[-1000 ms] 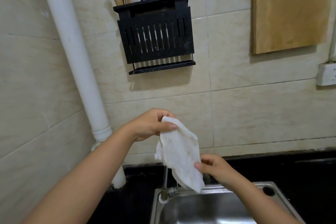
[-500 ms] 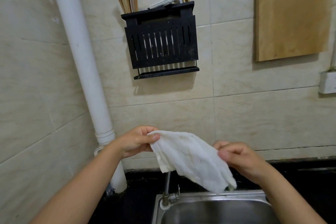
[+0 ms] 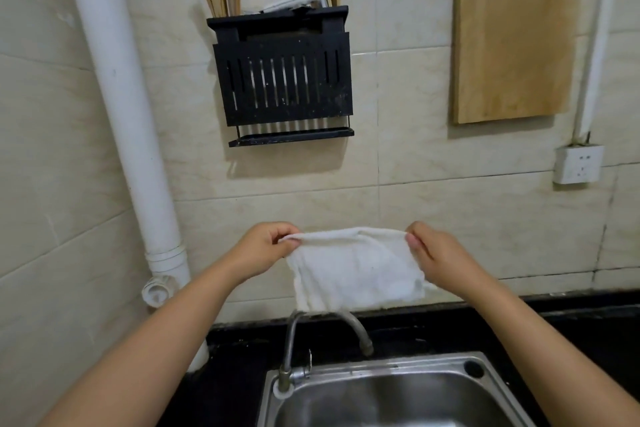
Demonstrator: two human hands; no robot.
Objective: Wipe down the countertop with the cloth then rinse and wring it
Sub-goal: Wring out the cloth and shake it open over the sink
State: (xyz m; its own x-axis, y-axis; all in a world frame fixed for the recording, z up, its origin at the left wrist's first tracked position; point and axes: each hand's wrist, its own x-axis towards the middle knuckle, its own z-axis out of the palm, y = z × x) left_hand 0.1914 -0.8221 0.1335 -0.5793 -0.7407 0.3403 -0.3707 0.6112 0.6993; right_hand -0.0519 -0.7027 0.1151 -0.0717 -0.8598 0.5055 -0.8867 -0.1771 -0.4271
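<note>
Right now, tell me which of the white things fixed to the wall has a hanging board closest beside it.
The thin white pipe on the right, running down to the socket. The wooden board hangs just left of it; the thick drainpipe stands far off by the black rack.

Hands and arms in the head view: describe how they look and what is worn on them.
Both forearms are bare up to the frame edge, with no sleeves in sight. The left hand and right hand wear no gloves; no rings, watch or bracelets show. The right hand's visible fingernails are short and unpainted. No markings or bandages can be seen.
</note>
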